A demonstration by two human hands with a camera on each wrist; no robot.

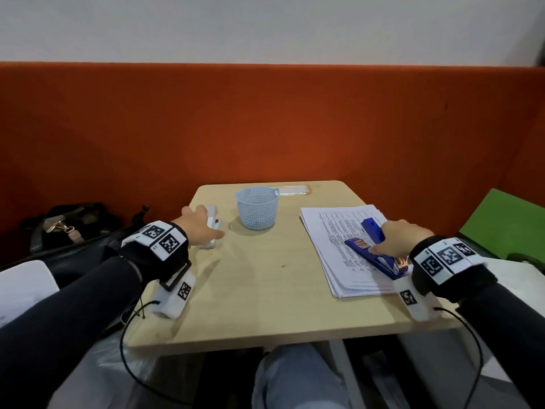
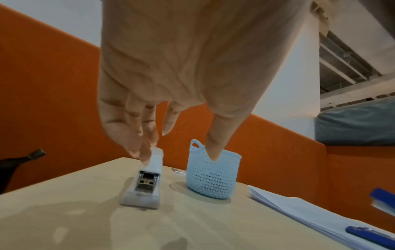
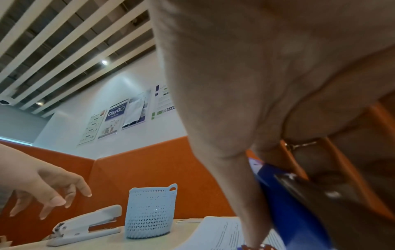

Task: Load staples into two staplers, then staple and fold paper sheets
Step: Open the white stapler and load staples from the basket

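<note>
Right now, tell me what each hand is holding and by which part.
The right hand grips the blue stapler, which lies open on the paper stack, around its raised top arm. The left hand hovers spread over the white stapler, holding nothing.

**Where things sit on the bench**

The basket (image 1: 257, 207) stands toward the far edge of the bench (image 1: 265, 290), about midway across. To its left lies one stapler (image 1: 211, 228), lengthwise toward the far edge, with the left hand (image 1: 200, 225) spread just above it. To the basket's right lies the stack of paper sheets (image 1: 339, 246), reaching from mid-bench toward the near right corner. The second stapler (image 1: 374, 252) lies on the stack, opened out, with the right hand (image 1: 404, 234) on it. Behind the basket, at the far edge, lies a flat strip (image 1: 295, 190). A bag (image 1: 67, 225) sits off the bench to the left.
</note>
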